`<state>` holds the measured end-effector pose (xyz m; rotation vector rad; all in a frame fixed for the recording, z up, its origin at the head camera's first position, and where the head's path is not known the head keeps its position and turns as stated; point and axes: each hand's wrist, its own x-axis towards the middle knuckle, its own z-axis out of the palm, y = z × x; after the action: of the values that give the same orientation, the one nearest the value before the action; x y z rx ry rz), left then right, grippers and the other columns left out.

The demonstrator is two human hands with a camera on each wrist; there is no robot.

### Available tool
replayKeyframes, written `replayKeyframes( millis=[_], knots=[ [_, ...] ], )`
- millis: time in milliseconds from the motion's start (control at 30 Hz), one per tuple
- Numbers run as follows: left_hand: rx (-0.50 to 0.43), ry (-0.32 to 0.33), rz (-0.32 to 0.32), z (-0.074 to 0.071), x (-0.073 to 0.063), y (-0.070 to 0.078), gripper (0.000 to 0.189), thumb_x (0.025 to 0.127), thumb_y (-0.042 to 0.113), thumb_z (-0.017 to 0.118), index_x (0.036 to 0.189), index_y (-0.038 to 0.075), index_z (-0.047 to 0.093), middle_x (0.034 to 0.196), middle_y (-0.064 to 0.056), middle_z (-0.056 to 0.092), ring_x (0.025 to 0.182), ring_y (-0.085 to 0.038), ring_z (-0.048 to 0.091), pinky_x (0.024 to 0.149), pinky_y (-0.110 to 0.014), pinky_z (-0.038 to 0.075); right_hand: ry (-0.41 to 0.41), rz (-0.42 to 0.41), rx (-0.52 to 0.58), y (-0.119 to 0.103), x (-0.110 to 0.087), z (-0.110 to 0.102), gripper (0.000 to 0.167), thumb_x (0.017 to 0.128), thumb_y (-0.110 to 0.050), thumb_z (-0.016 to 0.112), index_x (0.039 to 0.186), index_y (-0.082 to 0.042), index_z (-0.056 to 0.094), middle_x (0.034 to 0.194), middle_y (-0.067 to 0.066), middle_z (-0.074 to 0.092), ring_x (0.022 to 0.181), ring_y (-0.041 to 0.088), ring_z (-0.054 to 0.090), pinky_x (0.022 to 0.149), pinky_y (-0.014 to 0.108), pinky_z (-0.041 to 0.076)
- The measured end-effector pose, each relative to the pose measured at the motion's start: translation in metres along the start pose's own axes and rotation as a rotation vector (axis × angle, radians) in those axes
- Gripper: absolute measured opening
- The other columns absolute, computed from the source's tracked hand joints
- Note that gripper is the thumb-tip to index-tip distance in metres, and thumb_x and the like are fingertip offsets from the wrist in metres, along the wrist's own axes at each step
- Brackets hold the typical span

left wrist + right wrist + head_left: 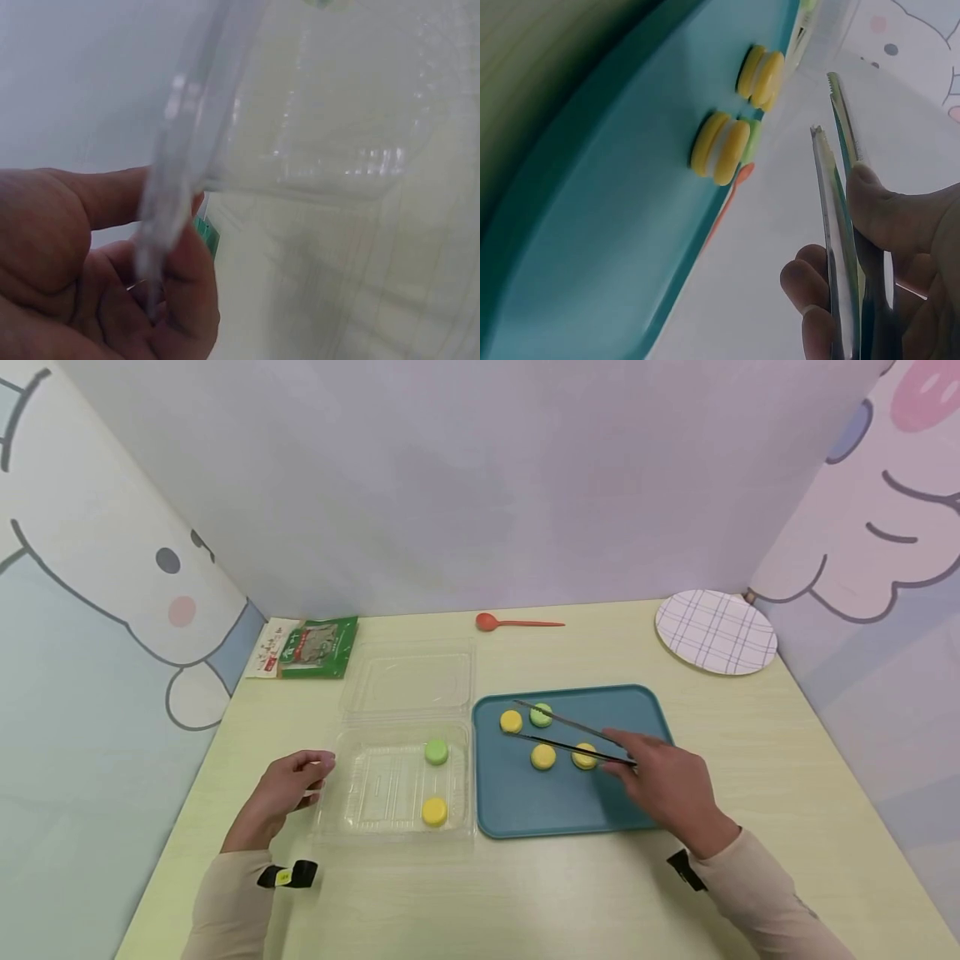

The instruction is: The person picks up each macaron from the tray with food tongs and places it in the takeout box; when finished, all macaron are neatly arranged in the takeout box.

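My left hand point(285, 789) pinches the left rim of a clear plastic box point(375, 837), thumb on one side and fingers on the other in the left wrist view. Inside that open, hinged box lie a green macaron point(437, 752) and a yellow macaron point(434, 812). Metal tongs point(834, 225) are gripped in my right hand point(671, 781), their arms spread with nothing between the tips. They hover over a blue tray point(525, 818), which carries a green macaron point(541, 715) and three yellow ones, one being the front yellow macaron point(543, 757).
The box's lid point(411, 677) lies folded back. Behind stand a red spoon point(487, 622), a green food packet point(318, 647) at the left and a checked plate point(716, 632) at the right. Walls close off the back and both sides of the table.
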<state>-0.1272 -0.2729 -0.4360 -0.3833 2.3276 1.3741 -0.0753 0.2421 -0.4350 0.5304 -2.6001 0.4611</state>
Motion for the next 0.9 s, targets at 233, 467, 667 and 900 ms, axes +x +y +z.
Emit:
replayKeyframes(
  millis=[233, 467, 667, 900],
  knots=[
    [0.001, 0.001, -0.002, 0.000, 0.000, 0.000, 0.043, 0.105, 0.028, 0.056, 0.133, -0.005, 0.054, 0.088, -0.004, 0.053, 0.079, -0.017, 0.051, 0.067, -0.028, 0.051, -0.005, 0.028, -0.024, 0.006, -0.001, -0.001, 0.059, 0.095, -0.062, 0.052, 0.120, -0.012, 0.070, 0.089, 0.010, 0.074, 0.050, 0.017, 0.057, 0.038, 0.027, 0.030],
    [0.007, -0.002, 0.006, -0.001, -0.001, 0.001, 0.044, 0.105, 0.029, 0.056, 0.132, -0.006, 0.054, 0.089, -0.005, 0.054, 0.080, -0.017, 0.051, 0.067, -0.029, 0.051, 0.001, 0.043, -0.058, 0.011, -0.003, -0.001, 0.050, 0.071, -0.021, 0.090, 0.117, -0.012, 0.071, 0.082, 0.009, 0.073, 0.050, 0.017, 0.057, 0.037, 0.029, 0.032],
    [0.004, 0.003, 0.003, 0.000, -0.002, 0.001, 0.042, 0.105, 0.028, 0.056, 0.131, -0.005, 0.055, 0.088, -0.005, 0.054, 0.080, -0.017, 0.051, 0.068, -0.029, 0.051, 0.015, 0.034, -0.070, 0.014, -0.005, -0.001, 0.048, 0.071, -0.018, 0.090, 0.115, -0.010, 0.071, 0.078, 0.009, 0.071, 0.050, 0.017, 0.057, 0.037, 0.028, 0.032],
    [-0.003, 0.003, 0.003, 0.000, -0.001, 0.000, 0.041, 0.105, 0.027, 0.056, 0.131, -0.005, 0.055, 0.087, -0.004, 0.053, 0.079, -0.017, 0.051, 0.068, -0.029, 0.051, 0.002, 0.040, -0.088, 0.016, -0.007, 0.001, 0.046, 0.071, -0.017, 0.090, 0.113, -0.009, 0.072, 0.077, 0.010, 0.072, 0.051, 0.020, 0.059, 0.037, 0.029, 0.033]
  ],
)
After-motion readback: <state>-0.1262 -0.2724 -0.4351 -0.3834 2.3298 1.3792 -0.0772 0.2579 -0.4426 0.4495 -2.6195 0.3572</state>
